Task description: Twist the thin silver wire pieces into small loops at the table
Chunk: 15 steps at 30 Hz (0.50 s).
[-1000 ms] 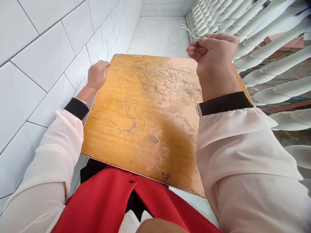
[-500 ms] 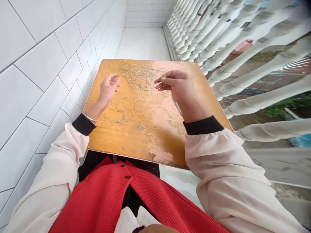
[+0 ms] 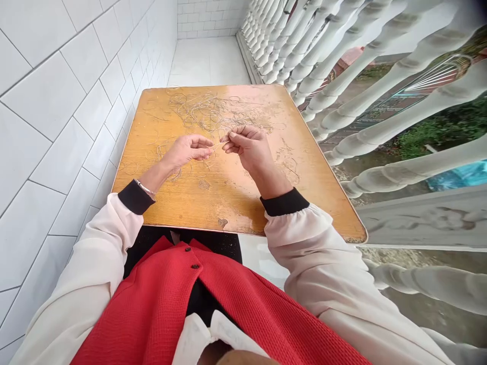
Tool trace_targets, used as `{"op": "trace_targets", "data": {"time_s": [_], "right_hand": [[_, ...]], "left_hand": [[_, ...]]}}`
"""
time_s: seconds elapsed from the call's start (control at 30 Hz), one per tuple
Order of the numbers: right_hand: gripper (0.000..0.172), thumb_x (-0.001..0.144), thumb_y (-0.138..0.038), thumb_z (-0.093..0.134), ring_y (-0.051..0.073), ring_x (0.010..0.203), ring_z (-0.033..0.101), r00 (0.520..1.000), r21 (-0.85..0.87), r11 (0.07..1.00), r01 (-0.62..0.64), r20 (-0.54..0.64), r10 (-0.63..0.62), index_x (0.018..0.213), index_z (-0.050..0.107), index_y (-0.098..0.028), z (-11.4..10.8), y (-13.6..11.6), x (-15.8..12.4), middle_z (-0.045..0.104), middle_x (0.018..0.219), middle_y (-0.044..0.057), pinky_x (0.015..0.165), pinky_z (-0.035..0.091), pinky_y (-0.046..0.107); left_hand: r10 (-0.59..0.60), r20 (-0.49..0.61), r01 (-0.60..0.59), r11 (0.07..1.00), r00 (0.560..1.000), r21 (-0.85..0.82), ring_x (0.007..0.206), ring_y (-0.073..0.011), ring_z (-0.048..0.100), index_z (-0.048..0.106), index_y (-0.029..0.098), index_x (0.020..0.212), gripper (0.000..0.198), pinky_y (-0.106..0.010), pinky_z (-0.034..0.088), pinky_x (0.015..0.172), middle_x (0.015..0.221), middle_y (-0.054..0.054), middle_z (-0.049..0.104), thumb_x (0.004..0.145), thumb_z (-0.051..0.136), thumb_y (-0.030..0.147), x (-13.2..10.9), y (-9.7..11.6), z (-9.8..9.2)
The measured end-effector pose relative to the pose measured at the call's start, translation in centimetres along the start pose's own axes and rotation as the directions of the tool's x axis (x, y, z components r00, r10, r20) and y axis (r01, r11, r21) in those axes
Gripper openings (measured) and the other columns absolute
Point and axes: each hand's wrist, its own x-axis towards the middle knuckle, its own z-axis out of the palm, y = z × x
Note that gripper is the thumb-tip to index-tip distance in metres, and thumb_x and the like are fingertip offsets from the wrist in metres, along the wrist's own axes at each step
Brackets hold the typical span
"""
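Above the middle of the table (image 3: 243, 203), my two hands are close together. A thin pale strand (image 3: 217, 145) spans the short gap between their fingertips. My left hand (image 3: 188, 150) is closed in a pinch on one end, and my right hand (image 3: 249, 147) pinches the other with thumb and forefinger. Behind them, a loose tangle of similar thin strands (image 3: 201, 107) covers the table's far part. A few curved strands (image 3: 175, 175) lie partly hidden beneath my left hand, and some thin loops (image 3: 292, 170) rest to the right of my right hand.
A white tiled wall (image 3: 76, 111) runs along the table's left side. White balusters (image 3: 335, 111) line the right, with plants and ground beyond. Worn pale patches mark the wooden tabletop. White floor (image 3: 209, 61) shows past its far edge.
My hands were wide apart; they have come together, the left moving right and the right moving left. A strand now shows between them. The view has shifted slightly to the right.
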Motion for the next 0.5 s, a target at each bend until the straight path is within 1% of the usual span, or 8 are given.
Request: {"op": "trace_targets", "data": {"time_s": [0.13, 0.23, 0.3, 0.37, 0.43, 0.5], "right_hand": [[0.03, 0.086, -0.04, 0.082, 0.013, 0.062, 0.067, 0.999, -0.004, 1.0, 0.028, -0.046, -0.028, 0.076, 0.058, -0.026, -0.2, 0.5, 0.3, 0.07, 0.076, -0.001, 0.058, 0.057, 0.027], [0.028, 0.086, -0.04, 0.079, 0.014, 0.063, 0.065, 0.993, 0.002, 0.999, 0.051, -0.104, -0.051, 0.077, 0.056, -0.026, -0.7, 1.0, 0.5, 0.068, 0.076, 0.0, 0.058, 0.056, 0.028], [0.021, 0.084, -0.033, 0.076, 0.013, 0.063, 0.062, 0.99, 0.053, 0.998, 0.043, -0.137, -0.035, 0.076, 0.057, -0.026, -1.0, 1.3, 0.5, 0.068, 0.078, 0.0, 0.06, 0.055, 0.027], [0.012, 0.08, -0.024, 0.072, 0.011, 0.062, 0.056, 0.989, 0.163, 0.986, 0.025, -0.147, 0.0, 0.076, 0.061, -0.025, -1.2, 1.4, 0.5, 0.067, 0.08, 0.001, 0.061, 0.052, 0.024], [0.01, 0.075, -0.017, 0.069, 0.01, 0.061, 0.051, 0.987, 0.251, 0.968, 0.013, -0.157, 0.027, 0.074, 0.061, -0.024, -1.3, 1.3, 0.5, 0.063, 0.08, 0.002, 0.06, 0.05, 0.021], [0.013, 0.073, -0.013, 0.067, 0.01, 0.061, 0.048, 0.981, 0.277, 0.961, 0.019, -0.193, 0.036, 0.072, 0.059, -0.023, -1.4, 0.8, 0.6, 0.059, 0.08, 0.002, 0.057, 0.048, 0.02]], "left_hand": [[0.029, -0.029, -0.027, 0.997, 0.999, 0.077, 0.066, -0.0108, 0.064, 0.073, 0.018, 0.084, 0.008, -0.03, 0.052, 0.071, 0.074, -0.001, 0.072, 0.084, 0.074, 0.01, 0.9, -0.5, 0.4], [0.094, -0.073, -0.079, 0.979, 0.993, 0.187, 0.068, -0.0118, 0.063, 0.071, 0.019, 0.078, 0.012, -0.03, 0.051, 0.071, 0.07, 0.0, 0.071, 0.083, 0.071, 0.009, 2.1, -1.0, 0.8], [0.18, -0.121, -0.14, 0.949, 0.976, 0.281, 0.073, -0.0132, 0.064, 0.069, 0.02, 0.074, 0.015, -0.03, 0.05, 0.076, 0.073, -0.001, 0.072, 0.081, 0.071, 0.007, 2.8, -1.2, 1.0], [0.238, -0.12, -0.186, 0.924, 0.964, 0.335, 0.076, -0.0136, 0.064, 0.068, 0.021, 0.074, 0.017, -0.031, 0.049, 0.08, 0.077, -0.001, 0.073, 0.08, 0.071, 0.005, 3.3, -1.3, 1.2], [0.227, -0.074, -0.195, 0.932, 0.971, 0.305, 0.073, -0.0123, 0.061, 0.067, 0.02, 0.074, 0.019, -0.031, 0.048, 0.079, 0.077, 0.0, 0.071, 0.08, 0.069, 0.002, 3.3, -1.4, 1.3], [0.146, 0.0, -0.143, 0.971, 0.989, 0.192, 0.068, -0.0101, 0.058, 0.067, 0.018, 0.075, 0.02, -0.029, 0.048, 0.074, 0.073, 0.001, 0.068, 0.081, 0.068, -0.001, 3.0, -1.4, 1.5]]}}
